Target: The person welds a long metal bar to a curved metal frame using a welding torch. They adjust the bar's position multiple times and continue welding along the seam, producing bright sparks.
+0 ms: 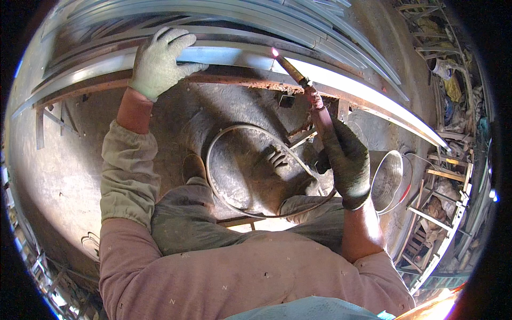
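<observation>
My left hand (162,64), in a pale work glove, grips a long shiny metal tube (224,55), its fingers over the top and the thumb along the near side. In a dark, worn glove, my right hand (348,165) is closed around the handle of a welding torch (320,114). The torch slants up and to the left. Its tip is at the tube, where a small pinkish-white glow shows. Bright light glares off the tube right of the tip.
Several more metal tubes (298,26) lie behind, on a rusty frame (234,79). A looped cable (209,165) hangs before my knees. At right stand a metal bucket (388,178) and a ladder-like metal frame (445,234) near piled scrap.
</observation>
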A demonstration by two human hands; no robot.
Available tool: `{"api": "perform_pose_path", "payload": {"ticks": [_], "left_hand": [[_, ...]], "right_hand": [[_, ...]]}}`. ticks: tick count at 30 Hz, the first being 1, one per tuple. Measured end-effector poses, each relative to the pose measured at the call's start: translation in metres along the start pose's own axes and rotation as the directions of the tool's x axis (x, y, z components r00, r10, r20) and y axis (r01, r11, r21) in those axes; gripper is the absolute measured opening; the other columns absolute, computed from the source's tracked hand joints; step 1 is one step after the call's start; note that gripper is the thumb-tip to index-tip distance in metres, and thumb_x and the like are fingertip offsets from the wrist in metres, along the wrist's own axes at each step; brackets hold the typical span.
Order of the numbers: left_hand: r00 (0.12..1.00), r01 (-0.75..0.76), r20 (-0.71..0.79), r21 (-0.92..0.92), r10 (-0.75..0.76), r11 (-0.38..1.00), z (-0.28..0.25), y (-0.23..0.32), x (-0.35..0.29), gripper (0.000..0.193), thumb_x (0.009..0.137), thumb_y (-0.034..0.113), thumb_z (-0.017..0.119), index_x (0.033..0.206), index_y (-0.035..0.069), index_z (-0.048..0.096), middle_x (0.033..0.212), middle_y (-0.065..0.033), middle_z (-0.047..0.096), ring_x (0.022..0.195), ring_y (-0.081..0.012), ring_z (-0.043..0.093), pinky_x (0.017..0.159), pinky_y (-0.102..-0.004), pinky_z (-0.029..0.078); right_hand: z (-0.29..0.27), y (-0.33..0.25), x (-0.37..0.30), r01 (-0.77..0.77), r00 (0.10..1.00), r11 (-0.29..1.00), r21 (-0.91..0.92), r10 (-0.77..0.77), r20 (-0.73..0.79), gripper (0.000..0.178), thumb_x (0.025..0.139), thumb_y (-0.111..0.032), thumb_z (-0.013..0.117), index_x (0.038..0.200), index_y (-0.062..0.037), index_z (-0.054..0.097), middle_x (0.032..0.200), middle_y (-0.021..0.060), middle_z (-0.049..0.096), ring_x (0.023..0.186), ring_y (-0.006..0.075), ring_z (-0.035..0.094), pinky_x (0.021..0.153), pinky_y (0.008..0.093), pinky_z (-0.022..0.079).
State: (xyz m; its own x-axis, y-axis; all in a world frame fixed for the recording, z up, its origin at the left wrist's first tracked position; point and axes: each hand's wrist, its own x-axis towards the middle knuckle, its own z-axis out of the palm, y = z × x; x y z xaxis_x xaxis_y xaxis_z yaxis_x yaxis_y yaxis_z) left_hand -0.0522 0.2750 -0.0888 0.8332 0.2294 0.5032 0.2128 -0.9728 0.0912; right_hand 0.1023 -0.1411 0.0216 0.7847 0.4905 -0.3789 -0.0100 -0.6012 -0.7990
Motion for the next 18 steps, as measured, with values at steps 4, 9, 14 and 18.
{"api": "perform_pose_path", "payload": {"ticks": [4, 9, 14, 18], "left_hand": [[1.000, 0.021, 0.003, 0.034, -0.021, 0.999, -0.004, 0.004, 0.001, 0.066, 0.077, 0.047, 0.098, 0.131, 0.012, 0.080, 0.141, -0.0096, 0.075, 0.134, -0.0363, 0.067, 0.111, -0.0501, 0.058], [0.999, 0.030, -0.040, 0.056, -0.027, 0.998, -0.002, 0.005, -0.001, 0.066, 0.078, 0.049, 0.097, 0.131, 0.013, 0.080, 0.135, -0.0093, 0.076, 0.126, -0.0362, 0.070, 0.107, -0.0500, 0.059], [0.998, 0.056, -0.016, 0.038, -0.056, 0.998, -0.005, 0.000, -0.003, 0.069, 0.074, 0.050, 0.097, 0.131, 0.015, 0.081, 0.130, -0.0092, 0.077, 0.119, -0.0348, 0.072, 0.104, -0.0495, 0.058], [0.996, 0.025, -0.084, 0.108, -0.016, 0.994, -0.007, -0.017, -0.011, 0.071, 0.072, 0.048, 0.098, 0.133, 0.017, 0.080, 0.130, -0.0064, 0.078, 0.120, -0.0343, 0.072, 0.107, -0.0498, 0.056]], "right_hand": [[0.002, 0.001, 0.001, 0.020, 1.000, 0.999, 0.025, -0.020, 0.009, 0.039, 0.114, -0.020, 0.073, 0.149, -0.0029, 0.072, 0.092, -0.0014, 0.071, 0.076, 0.0055, 0.061, 0.067, 0.0255, 0.053], [0.002, 0.002, 0.002, 0.038, 0.999, 0.998, 0.045, -0.040, 0.028, 0.040, 0.114, -0.022, 0.074, 0.150, -0.0033, 0.072, 0.097, 0.0002, 0.075, 0.078, 0.0051, 0.062, 0.069, 0.0252, 0.054], [0.007, -0.005, -0.001, 0.017, 1.000, 0.998, 0.057, -0.017, 0.003, 0.041, 0.113, -0.024, 0.076, 0.149, -0.0035, 0.073, 0.100, 0.0004, 0.076, 0.080, 0.0049, 0.062, 0.070, 0.0249, 0.054], [0.007, 0.001, 0.000, 0.051, 0.998, 0.995, 0.089, -0.053, 0.015, 0.041, 0.113, -0.022, 0.076, 0.149, -0.0030, 0.073, 0.100, 0.0006, 0.077, 0.080, 0.0049, 0.063, 0.070, 0.0251, 0.055]]}}
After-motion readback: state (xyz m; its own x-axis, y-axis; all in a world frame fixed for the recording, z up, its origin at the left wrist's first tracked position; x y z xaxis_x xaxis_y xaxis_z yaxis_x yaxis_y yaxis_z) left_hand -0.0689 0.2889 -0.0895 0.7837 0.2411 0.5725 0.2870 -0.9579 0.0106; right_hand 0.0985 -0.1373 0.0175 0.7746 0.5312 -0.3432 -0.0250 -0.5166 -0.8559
